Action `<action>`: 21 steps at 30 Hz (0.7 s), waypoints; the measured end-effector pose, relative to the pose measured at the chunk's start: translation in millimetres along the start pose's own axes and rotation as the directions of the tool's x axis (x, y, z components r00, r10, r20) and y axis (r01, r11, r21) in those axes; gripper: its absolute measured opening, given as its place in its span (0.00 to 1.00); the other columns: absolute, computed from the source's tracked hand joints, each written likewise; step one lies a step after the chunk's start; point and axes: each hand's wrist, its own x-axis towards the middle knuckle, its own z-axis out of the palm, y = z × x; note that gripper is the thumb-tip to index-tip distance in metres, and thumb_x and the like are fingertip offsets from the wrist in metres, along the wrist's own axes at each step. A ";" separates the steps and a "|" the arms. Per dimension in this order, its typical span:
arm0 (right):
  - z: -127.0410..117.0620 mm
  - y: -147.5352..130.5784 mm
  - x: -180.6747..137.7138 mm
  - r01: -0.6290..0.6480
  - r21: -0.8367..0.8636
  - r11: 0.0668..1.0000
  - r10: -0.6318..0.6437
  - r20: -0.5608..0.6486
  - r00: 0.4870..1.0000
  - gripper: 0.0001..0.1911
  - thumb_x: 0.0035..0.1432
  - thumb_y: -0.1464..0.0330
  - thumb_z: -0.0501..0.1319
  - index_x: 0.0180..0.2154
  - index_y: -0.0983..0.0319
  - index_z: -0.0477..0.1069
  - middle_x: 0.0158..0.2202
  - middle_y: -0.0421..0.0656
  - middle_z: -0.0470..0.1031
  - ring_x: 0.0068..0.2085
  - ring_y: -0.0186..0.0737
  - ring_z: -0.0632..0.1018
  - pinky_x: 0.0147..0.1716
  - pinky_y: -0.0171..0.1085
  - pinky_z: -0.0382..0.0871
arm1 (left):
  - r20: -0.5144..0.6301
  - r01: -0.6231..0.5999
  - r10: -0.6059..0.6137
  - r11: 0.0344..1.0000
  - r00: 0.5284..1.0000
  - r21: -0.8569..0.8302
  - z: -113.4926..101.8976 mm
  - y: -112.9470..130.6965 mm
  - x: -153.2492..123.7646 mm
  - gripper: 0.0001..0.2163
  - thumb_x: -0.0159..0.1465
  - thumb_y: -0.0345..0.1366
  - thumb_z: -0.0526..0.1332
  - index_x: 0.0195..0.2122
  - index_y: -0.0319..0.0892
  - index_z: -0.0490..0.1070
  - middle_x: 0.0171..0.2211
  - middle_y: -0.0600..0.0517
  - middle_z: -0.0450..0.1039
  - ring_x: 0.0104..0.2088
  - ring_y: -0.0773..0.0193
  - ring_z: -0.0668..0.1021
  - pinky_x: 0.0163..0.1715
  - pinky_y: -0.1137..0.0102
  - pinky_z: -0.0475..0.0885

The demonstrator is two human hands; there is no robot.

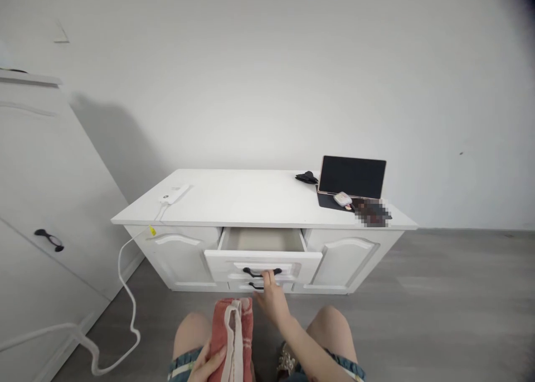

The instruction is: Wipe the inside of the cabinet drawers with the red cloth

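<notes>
A folded red towel with a white edge (pixel 219 329) rests upright in front of my lap, and my left hand (pixel 208 364) grips it low on its left side. My right hand (pixel 272 299) reaches forward, its fingers hooked on the black handle (pixel 251 273) of the upper drawer (pixel 303 262). That drawer stands pulled out from the white cabinet, and its pale bottom shows with nothing visible on it. Just below, a second black handle (pixel 253 285) belongs to a lower drawer, partly hidden by the upper one.
On the white cabinet top (pixel 242 195) stand a tablet (pixel 352 176), a small white case (pixel 343 199), a black object (pixel 307 177) and a white power strip (pixel 173 194). Its white cable (pixel 132 309) trails onto the floor at left. A tall white cupboard (pixel 45 176) borders the left.
</notes>
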 end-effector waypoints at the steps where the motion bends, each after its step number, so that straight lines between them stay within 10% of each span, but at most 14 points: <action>1: 2.2 -0.1 -5.9 0.008 0.006 1.000 -0.008 -0.005 1.000 0.19 0.57 0.70 0.56 0.51 0.61 0.59 0.56 0.52 0.63 0.37 0.42 0.78 0.32 0.36 0.69 | -0.003 -0.008 0.008 1.000 1.000 0.008 9.1 4.4 4.2 0.21 0.38 0.36 0.74 0.36 0.42 0.78 0.36 0.46 0.81 0.53 0.43 0.73 0.54 0.58 0.67; 7: 1.2 -4.3 -26.9 0.002 -0.027 1.000 0.000 0.073 0.997 0.21 0.57 0.72 0.52 0.53 0.61 0.60 0.54 0.55 0.65 0.33 0.43 0.79 0.30 0.38 0.71 | 0.204 -0.065 0.040 0.991 0.978 0.115 87.4 54.6 30.4 0.35 0.45 0.33 0.71 0.56 0.44 0.65 0.44 0.46 0.79 0.44 0.49 0.79 0.45 0.61 0.73; 12: -4.1 -12.6 -43.0 -0.068 -0.078 0.995 0.079 0.146 0.986 0.28 0.53 0.74 0.55 0.58 0.66 0.57 0.62 0.62 0.55 0.38 0.48 0.79 0.36 0.41 0.73 | 0.507 -0.303 0.107 0.897 0.856 0.323 152.5 90.5 81.4 0.27 0.51 0.35 0.67 0.54 0.44 0.66 0.51 0.46 0.75 0.47 0.53 0.77 0.46 0.64 0.71; 21: -1.7 -14.9 -83.1 -0.044 -0.104 0.994 0.069 0.256 0.964 0.31 0.48 0.77 0.54 0.57 0.63 0.61 0.60 0.58 0.61 0.36 0.50 0.80 0.33 0.44 0.75 | 0.522 -0.160 -0.467 0.617 0.713 0.770 203.1 59.6 178.7 0.19 0.43 0.33 0.71 0.38 0.41 0.73 0.30 0.53 0.77 0.29 0.64 0.77 0.36 0.68 0.69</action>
